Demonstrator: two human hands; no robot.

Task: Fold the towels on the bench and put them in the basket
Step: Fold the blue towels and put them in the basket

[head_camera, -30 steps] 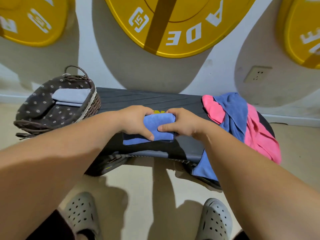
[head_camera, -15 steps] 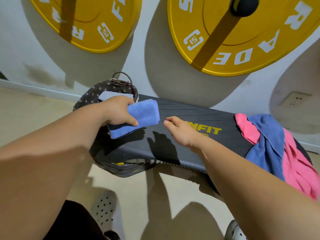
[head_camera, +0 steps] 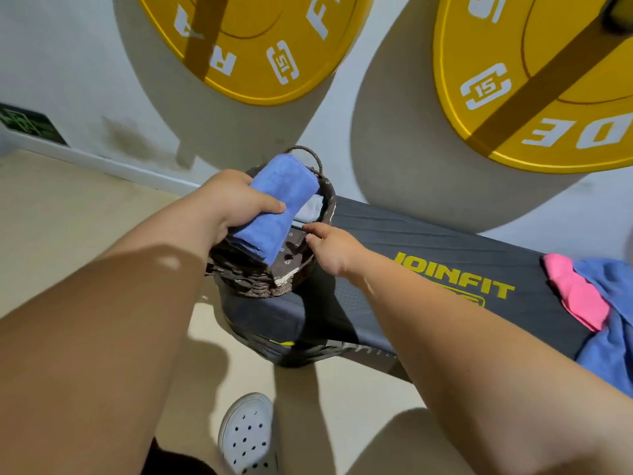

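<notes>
My L grip is wrapped round the folded blue towel, holding it tilted just over the basket at the left end of the bench. R grip has its fingertips at the basket's right rim; can't tell if they pinch the liner. Grey towel lies inside. Pink towel & loose blue towel are heaped at the bench's right end.
</notes>
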